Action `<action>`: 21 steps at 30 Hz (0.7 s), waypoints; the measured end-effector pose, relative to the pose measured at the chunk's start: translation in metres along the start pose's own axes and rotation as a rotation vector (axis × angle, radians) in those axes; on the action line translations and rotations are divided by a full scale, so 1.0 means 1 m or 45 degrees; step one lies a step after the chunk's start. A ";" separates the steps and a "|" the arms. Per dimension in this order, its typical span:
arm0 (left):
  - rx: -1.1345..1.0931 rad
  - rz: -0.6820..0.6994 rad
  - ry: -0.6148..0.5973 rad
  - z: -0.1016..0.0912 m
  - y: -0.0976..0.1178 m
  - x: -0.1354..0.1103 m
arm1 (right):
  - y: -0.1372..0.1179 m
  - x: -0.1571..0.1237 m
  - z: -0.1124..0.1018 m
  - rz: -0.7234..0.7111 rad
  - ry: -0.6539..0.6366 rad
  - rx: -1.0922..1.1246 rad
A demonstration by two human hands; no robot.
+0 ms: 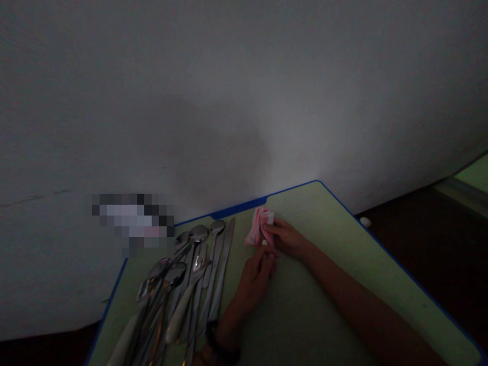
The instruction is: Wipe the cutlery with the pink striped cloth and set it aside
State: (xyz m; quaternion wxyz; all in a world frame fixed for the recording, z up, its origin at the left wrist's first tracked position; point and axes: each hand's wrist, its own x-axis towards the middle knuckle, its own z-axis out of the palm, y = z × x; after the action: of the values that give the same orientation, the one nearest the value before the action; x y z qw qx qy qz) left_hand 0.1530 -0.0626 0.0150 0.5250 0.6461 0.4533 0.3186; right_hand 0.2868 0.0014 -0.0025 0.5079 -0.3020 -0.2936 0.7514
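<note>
Cutlery (pixel 181 307) on a table (pixel 312 213) suggests a home.

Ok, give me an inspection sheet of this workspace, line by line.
Surface: pale green table with a blue rim, dimly lit.
Job's things: pink-and-white cloth, bunched up; a small pale tip beside it, unidentifiable.
Clutter: spoons, forks and knives, overlapping on the table's left side.
Hands: right hand grips the cloth; left hand is at the pale tip, grip unclear.
Cables: nothing seen.
Surroundings: plain wall behind; pixelated patch over the far left corner.
</note>
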 end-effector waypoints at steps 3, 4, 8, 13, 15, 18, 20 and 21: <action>-0.014 -0.007 0.009 0.001 -0.002 0.000 | 0.001 0.001 -0.001 -0.015 -0.028 -0.019; -0.023 -0.007 0.009 0.001 -0.003 0.001 | 0.001 0.001 -0.001 -0.017 -0.031 -0.020; -0.031 0.017 0.006 0.002 -0.007 0.001 | 0.001 0.001 -0.001 -0.017 -0.032 -0.013; -0.008 0.028 0.016 0.001 -0.005 0.002 | 0.002 0.002 -0.001 -0.012 -0.017 0.008; 0.007 0.029 0.027 0.001 -0.003 0.002 | 0.002 0.002 0.000 -0.019 -0.018 0.022; 0.017 0.032 0.023 0.001 -0.001 0.002 | 0.001 0.002 0.002 -0.035 -0.029 0.032; 0.026 0.039 0.029 0.001 -0.001 0.002 | 0.000 0.002 0.003 -0.029 -0.035 0.030; 0.032 0.045 0.036 0.001 -0.001 0.002 | -0.001 0.002 0.004 -0.023 -0.034 0.031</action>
State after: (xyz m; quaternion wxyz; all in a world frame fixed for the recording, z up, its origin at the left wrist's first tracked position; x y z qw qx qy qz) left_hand 0.1543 -0.0609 0.0140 0.5045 0.6560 0.4532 0.3314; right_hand 0.2837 0.0025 0.0002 0.5144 -0.2832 -0.2939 0.7542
